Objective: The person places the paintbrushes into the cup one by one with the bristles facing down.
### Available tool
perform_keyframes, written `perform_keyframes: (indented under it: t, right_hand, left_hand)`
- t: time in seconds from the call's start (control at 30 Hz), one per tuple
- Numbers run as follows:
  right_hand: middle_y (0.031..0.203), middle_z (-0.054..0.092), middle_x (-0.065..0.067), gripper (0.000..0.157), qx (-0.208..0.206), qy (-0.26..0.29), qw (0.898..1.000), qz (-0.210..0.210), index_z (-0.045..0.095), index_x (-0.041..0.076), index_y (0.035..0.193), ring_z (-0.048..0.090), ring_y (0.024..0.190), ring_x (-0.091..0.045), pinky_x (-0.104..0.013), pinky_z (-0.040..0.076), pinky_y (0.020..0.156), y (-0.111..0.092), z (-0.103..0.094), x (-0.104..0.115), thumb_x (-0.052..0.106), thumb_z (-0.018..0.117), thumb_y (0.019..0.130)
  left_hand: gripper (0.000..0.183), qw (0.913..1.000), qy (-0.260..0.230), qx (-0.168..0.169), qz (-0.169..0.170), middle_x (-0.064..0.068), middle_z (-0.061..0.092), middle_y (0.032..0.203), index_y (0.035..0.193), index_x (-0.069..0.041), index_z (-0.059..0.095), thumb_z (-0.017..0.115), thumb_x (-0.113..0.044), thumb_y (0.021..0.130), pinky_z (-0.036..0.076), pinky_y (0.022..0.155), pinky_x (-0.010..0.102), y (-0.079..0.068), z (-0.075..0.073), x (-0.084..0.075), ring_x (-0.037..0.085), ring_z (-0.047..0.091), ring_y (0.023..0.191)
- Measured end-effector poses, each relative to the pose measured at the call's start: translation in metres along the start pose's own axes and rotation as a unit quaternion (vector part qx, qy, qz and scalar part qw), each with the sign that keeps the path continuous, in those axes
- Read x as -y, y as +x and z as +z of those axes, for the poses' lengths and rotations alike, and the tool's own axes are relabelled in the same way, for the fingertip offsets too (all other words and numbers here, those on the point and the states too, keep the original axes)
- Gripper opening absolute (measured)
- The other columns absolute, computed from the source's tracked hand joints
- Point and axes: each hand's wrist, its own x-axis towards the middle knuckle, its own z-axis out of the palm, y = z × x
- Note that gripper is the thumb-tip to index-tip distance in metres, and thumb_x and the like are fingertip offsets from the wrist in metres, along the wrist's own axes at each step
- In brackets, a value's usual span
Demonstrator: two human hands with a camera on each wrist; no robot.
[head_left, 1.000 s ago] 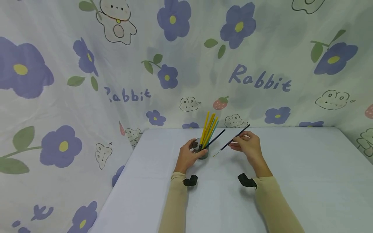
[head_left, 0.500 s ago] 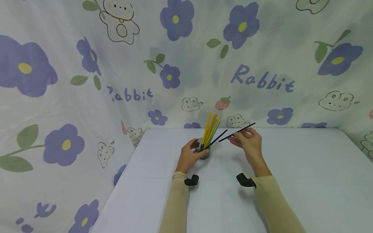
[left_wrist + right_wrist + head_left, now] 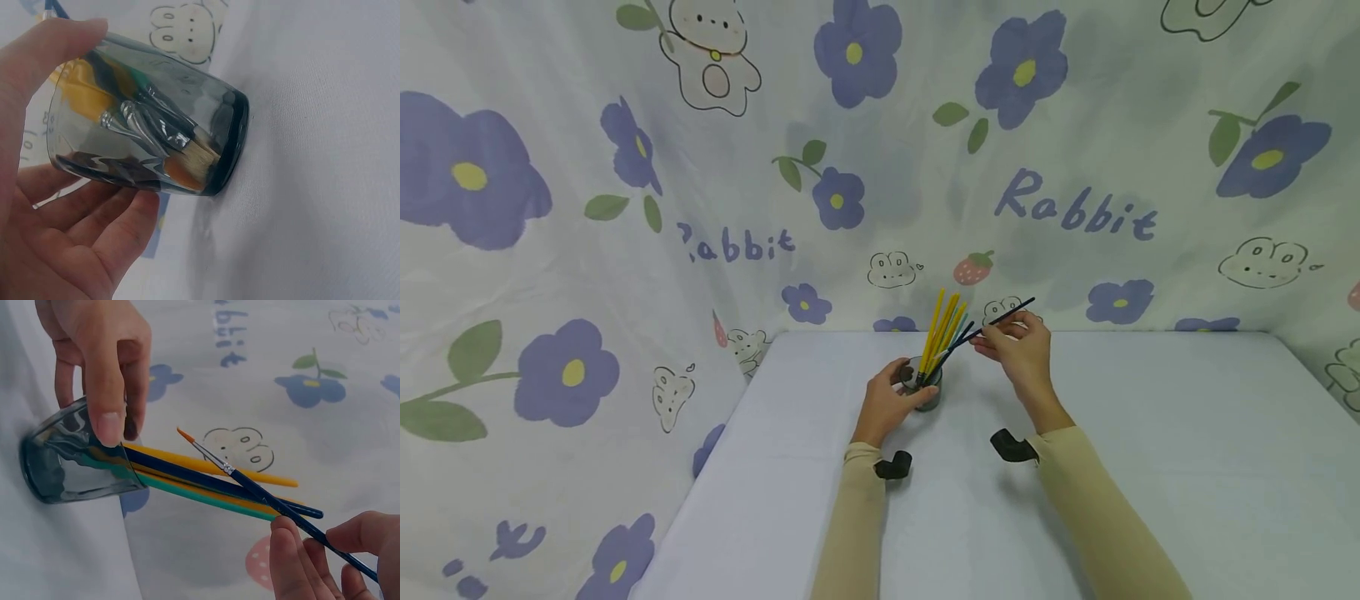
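Note:
A tinted glass cup (image 3: 206, 100) stands on the white table, my left hand (image 3: 887, 402) gripping it around the rim with thumb and fingers. Inside it lean several paintbrushes, bristles down: yellow-handled brushes (image 3: 934, 333), a teal-handled one (image 3: 219, 504) and a dark blue one (image 3: 250, 492). My right hand (image 3: 1017, 348) pinches another dark blue paintbrush (image 3: 253, 487) by its handle. That brush is thin, with a silver ferrule and a pointed orange tip (image 3: 185, 434). In the right wrist view it crosses the handles in the cup, its tip outside the glass.
The white-covered table (image 3: 1120, 500) spreads around both forearms. Behind it hangs a pale cloth (image 3: 910, 183) printed with purple flowers, rabbits and strawberries. A black wrist mount (image 3: 1013, 446) sticks out from the right sleeve, and a matching mount (image 3: 893, 465) from the left.
My right hand has moved left and up, bringing its brush from beside the cup to over the handles. The left hand keeps its grip on the cup.

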Motion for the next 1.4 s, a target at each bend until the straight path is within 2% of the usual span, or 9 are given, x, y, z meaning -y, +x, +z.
perform_keyframes:
  t: [0.27, 0.77, 1.0, 1.1, 1.23, 1.4]
  right_hand:
    - [0.095, 0.066, -0.014, 0.023, 0.029, -0.015, 0.999, -0.022, 0.051, -0.003, 0.112, 0.078, 0.074, -0.013, -0.028, 0.065, 0.074, 0.004, 0.017, -0.005, 0.000, 0.067, 0.096]
    - [0.099, 0.067, -0.021, 0.025, 0.058, -0.088, 0.994, -0.015, 0.053, -0.005, 0.114, 0.079, 0.080, -0.035, -0.029, 0.066, 0.069, 0.002, 0.033, -0.014, 0.001, 0.068, 0.094]
    - [0.094, 0.073, -0.022, 0.025, 0.067, -0.131, 0.989, -0.016, 0.055, -0.003, 0.111, 0.078, 0.075, -0.028, -0.028, 0.065, 0.067, 0.000, 0.038, -0.018, 0.002, 0.069, 0.091]
    - [0.091, 0.076, -0.023, 0.024, 0.066, -0.179, 0.981, -0.022, 0.058, -0.001, 0.109, 0.078, 0.077, -0.031, -0.026, 0.061, 0.060, -0.004, 0.038, -0.019, 0.006, 0.070, 0.090]
    - [0.089, 0.079, -0.020, 0.022, 0.061, -0.223, 0.973, -0.025, 0.062, 0.001, 0.105, 0.077, 0.081, -0.035, -0.025, 0.047, 0.054, -0.008, 0.037, -0.021, 0.011, 0.073, 0.089]
    - [0.088, 0.079, -0.018, 0.022, 0.058, -0.238, 0.969, -0.025, 0.062, 0.002, 0.104, 0.075, 0.079, -0.033, -0.025, 0.045, 0.054, -0.009, 0.038, -0.024, 0.012, 0.074, 0.089]
  left_hand:
    - [0.091, 1.0000, -0.003, 0.000, 0.008, 0.010, 0.069, 0.132, 0.151, -0.009, 0.051, 0.086, -0.053, 0.080, 0.054, 0.110, 0.050, 0.000, -0.001, 0.000, 0.032, 0.061, 0.131]
    - [0.089, 0.9999, -0.011, 0.000, 0.012, 0.009, 0.069, 0.128, 0.151, -0.008, 0.051, 0.087, -0.049, 0.080, 0.054, 0.110, 0.052, 0.000, 0.000, 0.001, 0.032, 0.063, 0.129]
    - [0.085, 0.9998, -0.011, -0.005, 0.016, 0.009, 0.070, 0.126, 0.148, -0.010, 0.054, 0.087, -0.049, 0.080, 0.055, 0.108, 0.052, 0.000, -0.001, 0.001, 0.032, 0.063, 0.128]
    - [0.085, 0.9998, -0.008, -0.006, 0.016, 0.010, 0.070, 0.127, 0.149, -0.009, 0.054, 0.087, -0.048, 0.081, 0.055, 0.108, 0.052, -0.001, -0.001, 0.001, 0.033, 0.063, 0.128]
    - [0.086, 0.9998, -0.014, -0.004, 0.016, 0.012, 0.069, 0.128, 0.149, -0.008, 0.053, 0.087, -0.048, 0.081, 0.055, 0.108, 0.052, -0.002, -0.001, 0.000, 0.033, 0.063, 0.128]
    - [0.087, 0.9998, -0.013, -0.002, 0.018, 0.012, 0.069, 0.130, 0.150, -0.006, 0.052, 0.086, -0.048, 0.081, 0.055, 0.108, 0.051, -0.002, -0.002, -0.001, 0.033, 0.063, 0.129]
